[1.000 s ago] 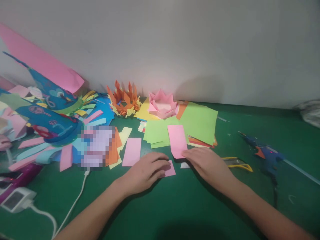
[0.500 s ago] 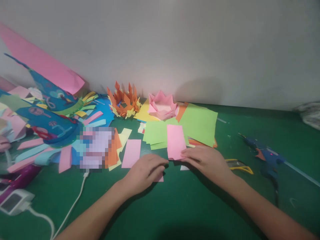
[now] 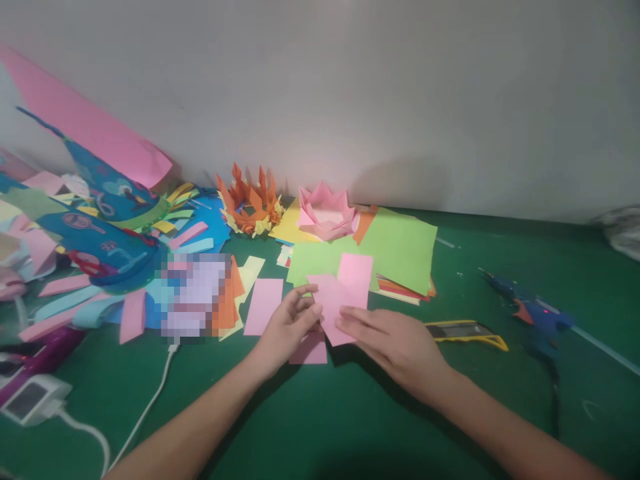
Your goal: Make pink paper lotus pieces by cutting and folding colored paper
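- While the right hand (image 3: 403, 350) grasps the lower right part of a pink paper (image 3: 326, 307) near the middle of the frame, the left hand (image 3: 293, 323) curls its fingers at the paper's left edge; whether that hand grips it, I cannot tell.
- The grasped paper sits aslant, a dark shadow under its lower corner, and overlaps a second pink paper (image 3: 357, 270) just behind it.
- A lower pink piece (image 3: 311, 352) lies partly under the left hand, and a pink rectangle (image 3: 264, 303) lies just to the left.
- Behind the hands, green sheets (image 3: 403, 243) spread over the green table (image 3: 400, 433), with a pink paper crown (image 3: 326, 217) and an orange paper crown (image 3: 253, 207) near the wall (image 3: 320, 87).
- Just beyond the right hand is a yellow knife (image 3: 470, 330); a blue glue gun (image 3: 543, 317) lies farther off at the right of the frame.
- At the left of the frame, two blue cone hats (image 3: 117, 257) lie tilted among paper strips (image 3: 133, 317), and a large pink sheet (image 3: 100, 127) slants across the upper left.
- A white cable (image 3: 160, 387) runs through the lower left.
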